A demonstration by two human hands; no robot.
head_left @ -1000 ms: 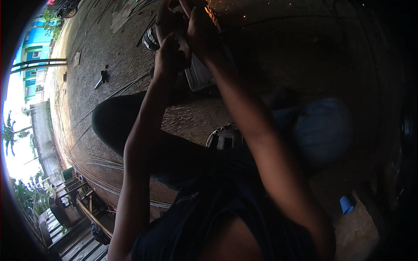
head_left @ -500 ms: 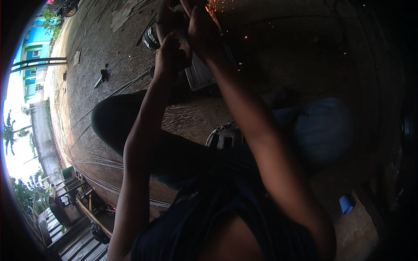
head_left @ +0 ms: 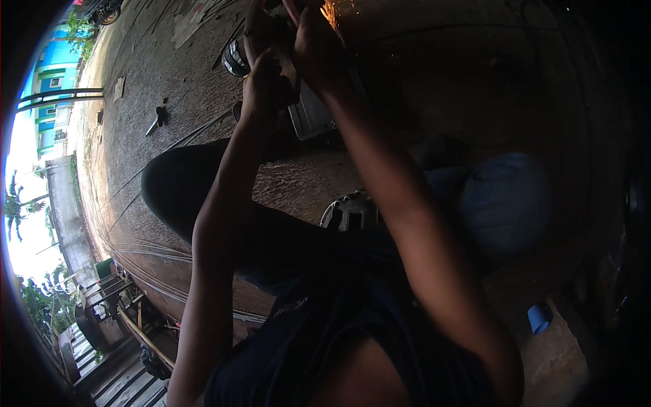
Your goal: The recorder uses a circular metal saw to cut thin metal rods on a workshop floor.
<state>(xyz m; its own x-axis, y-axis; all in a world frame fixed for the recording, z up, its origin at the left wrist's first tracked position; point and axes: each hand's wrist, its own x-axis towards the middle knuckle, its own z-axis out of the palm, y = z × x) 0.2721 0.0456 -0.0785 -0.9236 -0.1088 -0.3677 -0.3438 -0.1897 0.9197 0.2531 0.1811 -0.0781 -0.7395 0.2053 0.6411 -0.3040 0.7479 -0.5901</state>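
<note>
At the top of the head view stands a dark power saw, seemingly a cut-off saw, with a curved guard point(head_left: 252, 30) and a flat metal base point(head_left: 312, 119). My right hand point(head_left: 316, 44) is closed round its reddish handle point(head_left: 292, 9). Close beside it on the left, my left hand point(head_left: 263, 85) is closed against the machine; shadow hides what its fingers hold. Orange sparks point(head_left: 330, 13) spray out just beyond my right hand. The blade and the cutting point are out of sight. A ribbed silver and black part point(head_left: 234, 58) sticks out at the saw's left.
My bent legs point(head_left: 183, 183) lie on both sides of the saw. Left on the rough ground are a dark tool with a pale shaft point(head_left: 157, 121) and long thin rods point(head_left: 152, 254). A blue cup-like object point(head_left: 540, 318) sits at lower right, a wooden frame point(head_left: 129, 380) at lower left.
The spray of sparks is smaller, with fewer stray sparks scattered to the right. Both hands stay nearly where they were on the saw.
</note>
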